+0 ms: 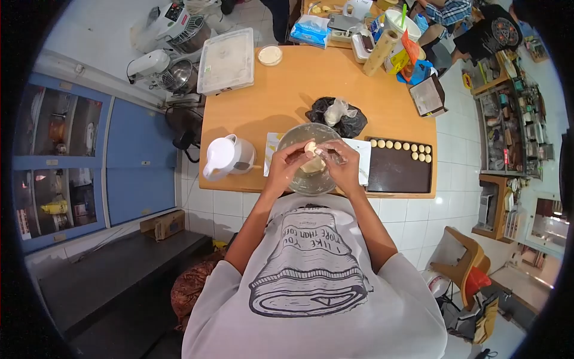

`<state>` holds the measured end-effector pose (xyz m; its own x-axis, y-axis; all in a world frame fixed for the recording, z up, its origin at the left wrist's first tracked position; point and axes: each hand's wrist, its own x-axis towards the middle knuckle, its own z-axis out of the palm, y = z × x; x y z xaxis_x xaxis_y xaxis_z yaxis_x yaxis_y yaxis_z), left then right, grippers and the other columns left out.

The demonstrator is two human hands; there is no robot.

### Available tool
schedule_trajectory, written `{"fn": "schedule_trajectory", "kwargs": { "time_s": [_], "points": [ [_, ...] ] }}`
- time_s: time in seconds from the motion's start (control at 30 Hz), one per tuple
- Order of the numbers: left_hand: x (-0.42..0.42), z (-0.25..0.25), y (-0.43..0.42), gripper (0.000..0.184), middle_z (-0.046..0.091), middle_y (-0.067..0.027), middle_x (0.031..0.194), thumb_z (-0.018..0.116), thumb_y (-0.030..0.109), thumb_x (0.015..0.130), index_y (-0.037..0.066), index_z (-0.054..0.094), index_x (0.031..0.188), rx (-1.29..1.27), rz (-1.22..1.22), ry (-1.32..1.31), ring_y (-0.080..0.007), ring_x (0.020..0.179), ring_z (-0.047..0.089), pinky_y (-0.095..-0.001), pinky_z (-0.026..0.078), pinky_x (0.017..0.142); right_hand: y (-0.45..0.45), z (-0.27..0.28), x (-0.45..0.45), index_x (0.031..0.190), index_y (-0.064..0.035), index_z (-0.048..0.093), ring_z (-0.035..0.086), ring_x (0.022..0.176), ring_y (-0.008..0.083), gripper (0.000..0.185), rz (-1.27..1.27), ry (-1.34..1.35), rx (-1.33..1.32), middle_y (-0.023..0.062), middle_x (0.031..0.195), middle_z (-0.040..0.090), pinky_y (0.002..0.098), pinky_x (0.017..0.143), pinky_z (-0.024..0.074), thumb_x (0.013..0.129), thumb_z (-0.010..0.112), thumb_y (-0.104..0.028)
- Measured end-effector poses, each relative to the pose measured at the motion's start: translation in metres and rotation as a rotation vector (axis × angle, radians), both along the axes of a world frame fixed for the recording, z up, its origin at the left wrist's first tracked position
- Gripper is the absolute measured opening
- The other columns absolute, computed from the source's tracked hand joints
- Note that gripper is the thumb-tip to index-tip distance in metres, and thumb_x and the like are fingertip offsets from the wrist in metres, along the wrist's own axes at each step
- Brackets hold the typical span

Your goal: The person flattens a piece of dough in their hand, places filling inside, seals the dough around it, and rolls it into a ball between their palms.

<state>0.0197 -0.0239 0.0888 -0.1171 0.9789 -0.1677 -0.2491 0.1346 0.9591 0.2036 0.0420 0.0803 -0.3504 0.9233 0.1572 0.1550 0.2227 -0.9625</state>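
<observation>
Above a round metal bowl [314, 186] at the table's near edge, both hands meet around a small pale piece of dough [310, 146]. My left hand [288, 163] pinches it from the left. My right hand [342, 160] touches it from the right, its fingers pressed together on the dough. More pale dough [312, 166] lies inside the bowl. To the right, a dark baking tray [399, 170] carries several small round dough balls [406, 146] along its far edge. Behind the bowl, a clear bag [338, 112] rests on a black plastic bag [355, 124].
A white pitcher [231, 157] stands at the left, near white paper [271, 146]. Farther back are a lidded plastic box [226, 61] and a small round container [270, 55]. A rolled tube [380, 52] stands back right. People are partly visible beyond the table.
</observation>
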Motion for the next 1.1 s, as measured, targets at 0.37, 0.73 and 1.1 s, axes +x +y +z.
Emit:
{"fn": "schedule_trajectory", "kwargs": {
  "time_s": [0.37,0.73,1.1],
  "points": [
    [0.001,-0.013,0.006,0.037,0.074,-0.0131,0.112,0.068,0.024,0.107,-0.009,0.066,0.124,-0.058,-0.020,-0.132,-0.0172,0.101,0.073,-0.0316,0.062,0.091,0.005,0.010,0.004,0.111,-0.0039,0.080,0.075,0.101,0.0337,0.027,0.030,-0.056,0.180,0.0163,0.109,0.078,0.0399,0.092,0.0587,0.085,0.078,0.001],
    [0.025,-0.015,0.011,0.029,0.072,-0.0108,0.117,0.071,0.017,0.105,-0.004,0.068,0.124,-0.058,0.191,-0.388,-0.0171,0.107,0.071,-0.0331,0.059,0.099,0.005,0.005,0.004,0.114,-0.0039,0.079,0.069,0.113,0.0337,0.031,0.041,-0.075,0.332,0.0135,0.119,0.074,0.0438,0.102,0.0537,0.083,0.079,-0.003],
    [0.034,-0.004,0.012,0.035,0.071,-0.0146,0.123,0.064,0.017,0.108,-0.009,0.063,0.133,-0.051,0.089,-0.241,-0.0189,0.113,0.070,-0.0345,0.059,0.105,0.014,0.015,0.033,0.124,-0.0038,0.076,0.068,0.118,0.0319,0.046,0.086,0.001,0.140,0.0164,0.124,0.073,0.0404,0.105,0.0526,0.079,0.074,0.005]
  ]
}}
